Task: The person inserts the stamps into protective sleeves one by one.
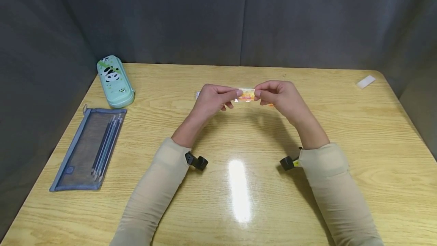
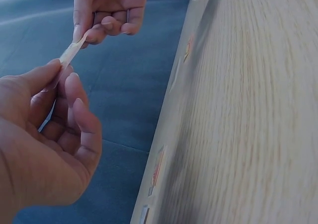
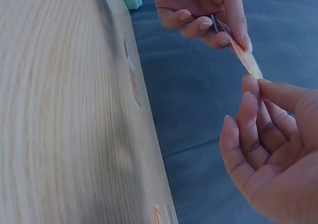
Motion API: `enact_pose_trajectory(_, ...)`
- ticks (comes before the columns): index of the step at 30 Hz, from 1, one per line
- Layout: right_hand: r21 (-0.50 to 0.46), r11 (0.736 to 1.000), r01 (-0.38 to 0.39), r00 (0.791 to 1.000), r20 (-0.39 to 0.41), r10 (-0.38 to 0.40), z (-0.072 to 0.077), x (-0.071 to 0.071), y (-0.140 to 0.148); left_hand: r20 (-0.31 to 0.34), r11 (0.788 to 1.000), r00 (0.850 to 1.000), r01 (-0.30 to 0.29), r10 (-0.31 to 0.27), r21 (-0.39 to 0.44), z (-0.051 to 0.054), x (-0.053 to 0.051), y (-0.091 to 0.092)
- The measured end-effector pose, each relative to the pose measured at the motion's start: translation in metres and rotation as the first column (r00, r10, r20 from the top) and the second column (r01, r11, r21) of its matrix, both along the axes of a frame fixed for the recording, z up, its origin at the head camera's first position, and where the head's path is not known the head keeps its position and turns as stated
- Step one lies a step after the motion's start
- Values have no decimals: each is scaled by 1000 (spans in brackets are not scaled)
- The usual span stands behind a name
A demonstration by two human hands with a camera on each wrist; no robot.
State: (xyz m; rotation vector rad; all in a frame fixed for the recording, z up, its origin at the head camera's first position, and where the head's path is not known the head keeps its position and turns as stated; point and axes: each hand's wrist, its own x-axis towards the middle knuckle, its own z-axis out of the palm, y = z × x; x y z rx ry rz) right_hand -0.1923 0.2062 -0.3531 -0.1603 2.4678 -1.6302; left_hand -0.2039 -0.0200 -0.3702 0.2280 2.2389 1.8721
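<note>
A small, thin wrapper (image 1: pixel 246 95) with yellow-orange print and shiny clear edges is stretched between the two hands above the far half of the table. The left hand (image 1: pixel 216 100) pinches its left end between thumb and forefinger. At the other end, the right hand (image 1: pixel 280 98) pinches it the same way. Seen edge-on in the left wrist view, the wrapper (image 2: pixel 70 54) looks flat. Flat printed pieces lie beyond the hands; one piece (image 2: pixel 157 169) shows in the left wrist view and another (image 3: pixel 133 85) in the right wrist view. The hands mostly hide them in the head view.
On the left stands a mint panda pencil case (image 1: pixel 116 82), and nearer lies a blue mesh zip pouch (image 1: pixel 80 143) holding several pencils (image 1: pixel 107 147). A white block (image 1: pixel 366 82), perhaps an eraser, lies at the far right. Dark curtains (image 1: pixel 218 18) border the wooden table (image 1: pixel 372 132).
</note>
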Motion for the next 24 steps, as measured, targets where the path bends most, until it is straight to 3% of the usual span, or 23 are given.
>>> enact_pose_trajectory(11, -35, 999, -4, 1000, -11, 3, -1, -2, -5, 7, 1000, 1000, 5, -5, -3, 0, -2, 2)
enact_pose_trajectory(24, -37, 999, -34, 998, 45, 36, -3, -1, -3, 7, 1000, 1000, 25, -25, -2, -1, 0, 1)
